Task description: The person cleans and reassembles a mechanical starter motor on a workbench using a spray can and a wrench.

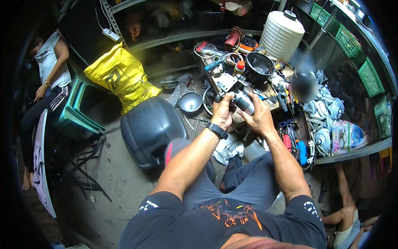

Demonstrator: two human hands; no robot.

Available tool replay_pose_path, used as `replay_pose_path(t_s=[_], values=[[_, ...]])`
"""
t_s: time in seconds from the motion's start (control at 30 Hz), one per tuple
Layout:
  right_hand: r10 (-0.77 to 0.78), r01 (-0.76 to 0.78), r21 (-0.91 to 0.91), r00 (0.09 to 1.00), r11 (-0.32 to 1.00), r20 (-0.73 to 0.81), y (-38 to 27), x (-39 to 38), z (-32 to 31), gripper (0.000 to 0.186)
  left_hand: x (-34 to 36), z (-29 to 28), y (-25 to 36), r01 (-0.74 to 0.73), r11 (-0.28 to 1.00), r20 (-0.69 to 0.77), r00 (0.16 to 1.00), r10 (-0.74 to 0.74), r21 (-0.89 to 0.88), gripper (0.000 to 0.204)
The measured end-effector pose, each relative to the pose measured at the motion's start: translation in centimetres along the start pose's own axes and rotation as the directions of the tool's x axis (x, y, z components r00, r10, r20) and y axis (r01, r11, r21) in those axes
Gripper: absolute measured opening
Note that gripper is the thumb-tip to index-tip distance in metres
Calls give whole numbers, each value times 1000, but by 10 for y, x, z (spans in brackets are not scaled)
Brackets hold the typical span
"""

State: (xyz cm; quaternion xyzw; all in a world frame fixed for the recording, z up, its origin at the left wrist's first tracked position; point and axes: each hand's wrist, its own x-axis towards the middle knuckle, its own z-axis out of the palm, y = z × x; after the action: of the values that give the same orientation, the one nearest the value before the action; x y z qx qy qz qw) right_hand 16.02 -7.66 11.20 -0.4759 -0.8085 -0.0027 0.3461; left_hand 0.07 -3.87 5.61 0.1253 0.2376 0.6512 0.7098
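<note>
At the front edge of the cluttered workbench, my left hand and my right hand are both closed on a silver-and-black cylindrical metal part. My left hand grips its left end, my right its right side. Just beyond them lie a light metal bracket, a bottle with a red cap, a black bowl and loose tools. A steel bowl sits lower, to the left of my left hand.
A black hard case, yellow sack, green stools and seated person are left. Stacked fixtures, a white jug and green baskets are right. Another person's bare legs show lower right.
</note>
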Motion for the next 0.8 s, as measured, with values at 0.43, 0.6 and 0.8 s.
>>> replay_pose_path(t_s=[0.43, 0.6, 0.8], values=[[50, -52, 46, 998, 998, 44, 34, -20, 13, 69, 18, -16, -37, 292, 953, -275, 913, -302, -77, 34], [504, -887, 429, 295, -171, 812, 75, -34, 24, 71, 10, -21, -55, 275, 953, -306, 925, -226, 125, 44], [100, -111, 151, 992, 982, 76, 51, -40, 5, 76, 12, -18, -53, 331, 942, -309, 903, -298, 56, 43]])
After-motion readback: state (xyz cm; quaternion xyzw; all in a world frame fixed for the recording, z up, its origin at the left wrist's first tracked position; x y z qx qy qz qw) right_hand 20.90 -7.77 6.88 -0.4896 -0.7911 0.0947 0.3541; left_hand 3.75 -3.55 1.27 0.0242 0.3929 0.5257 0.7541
